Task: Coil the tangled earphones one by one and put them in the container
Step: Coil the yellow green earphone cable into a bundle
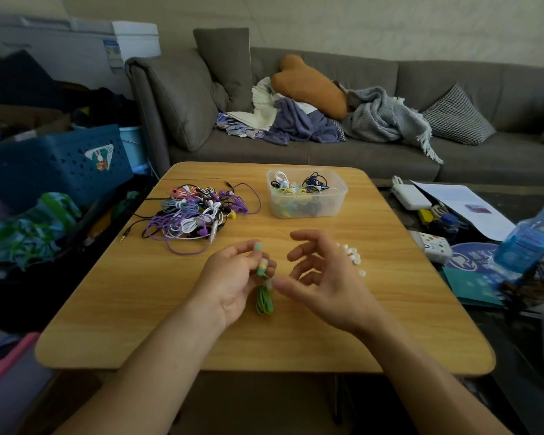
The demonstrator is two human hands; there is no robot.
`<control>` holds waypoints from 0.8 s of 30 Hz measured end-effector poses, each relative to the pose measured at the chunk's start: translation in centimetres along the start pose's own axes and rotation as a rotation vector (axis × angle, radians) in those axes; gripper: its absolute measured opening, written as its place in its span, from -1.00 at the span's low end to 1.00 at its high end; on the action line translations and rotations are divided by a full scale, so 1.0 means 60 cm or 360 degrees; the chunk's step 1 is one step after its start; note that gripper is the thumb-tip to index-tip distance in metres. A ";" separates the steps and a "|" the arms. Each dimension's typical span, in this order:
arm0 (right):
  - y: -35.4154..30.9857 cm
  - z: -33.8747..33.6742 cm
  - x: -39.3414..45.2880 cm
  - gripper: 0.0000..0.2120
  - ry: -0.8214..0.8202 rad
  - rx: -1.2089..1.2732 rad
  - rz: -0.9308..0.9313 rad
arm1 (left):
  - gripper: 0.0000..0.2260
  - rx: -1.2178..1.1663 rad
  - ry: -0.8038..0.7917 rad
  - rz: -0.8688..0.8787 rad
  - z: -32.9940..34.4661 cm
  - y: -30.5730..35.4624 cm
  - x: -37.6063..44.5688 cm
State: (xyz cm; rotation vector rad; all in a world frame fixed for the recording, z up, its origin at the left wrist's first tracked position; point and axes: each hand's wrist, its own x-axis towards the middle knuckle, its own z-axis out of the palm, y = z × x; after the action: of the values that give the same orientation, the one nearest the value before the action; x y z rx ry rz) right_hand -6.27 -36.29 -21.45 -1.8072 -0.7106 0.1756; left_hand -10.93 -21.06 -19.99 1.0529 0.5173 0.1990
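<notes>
Because the green earphones [264,290] are a thin, limp, very light flat cord, they will likely spring out of their loops unless pinched where the turns cross, so the sensible hold is on the bundle just under the earbuds, not on the hanging loop. The left hand [233,277] has its fingers curled round that bunched top, the pale green buds showing above the fingertips, while the loops hang down over the middle of the table [132,296] toward its near edge. The right hand [321,277] sits just beside it, fingers loosely bent and spread; its thumb tip meets the cord at a small whitish piece, though whether it truly pinches there is hard to tell. The tangled pile [195,215] of purple, white, black and pink cords lies toward the far left corner, well apart from the hands. The clear plastic container [308,208] stands near the far edge, already holding several coiled sets in yellow, blue, white and black. A few small white bits [352,255] lie right of the right hand.
</notes>
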 end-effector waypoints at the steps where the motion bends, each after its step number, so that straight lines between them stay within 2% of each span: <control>1: 0.000 0.009 -0.003 -0.24 -0.0043 -0.0087 0.0029 | -0.87 -0.0055 0.0013 -0.0034 0.000 -0.001 0.002; 3: 0.002 0.027 -0.005 -0.14 -0.0106 -0.0398 0.0051 | -0.88 -0.0167 0.0035 -0.0090 0.000 0.000 0.005; 5: 0.004 0.045 -0.005 -0.14 -0.0147 -0.0637 0.0016 | -0.89 -0.0274 0.0045 -0.0105 0.000 0.003 0.005; 9: 0.002 0.073 0.001 -0.36 -0.0124 -0.0748 -0.0101 | -0.82 -0.0214 0.0098 0.0032 -0.002 0.011 0.005; 13: 0.000 0.076 0.013 -0.52 -0.0009 -0.0809 -0.0149 | -0.89 0.0186 0.0159 0.0178 -0.008 0.016 0.007; 16: 0.000 0.066 0.030 -0.72 0.0134 -0.0661 -0.0058 | -0.91 0.0546 0.0179 0.0351 -0.013 0.017 0.013; 21: -0.019 0.020 0.082 -0.77 0.0390 -0.0447 0.0134 | -0.79 0.1064 0.0266 0.0788 -0.029 0.035 0.037; 24: -0.039 -0.028 0.143 -0.76 0.0495 -0.0566 0.0145 | -0.79 0.1540 0.0437 0.1085 -0.048 0.045 0.064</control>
State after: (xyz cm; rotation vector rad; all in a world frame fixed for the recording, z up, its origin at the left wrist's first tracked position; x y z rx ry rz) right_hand 0.53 -32.57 -16.79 -2.1458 -0.4569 -0.1813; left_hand -8.84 -15.96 -19.97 2.1565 0.4839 0.7497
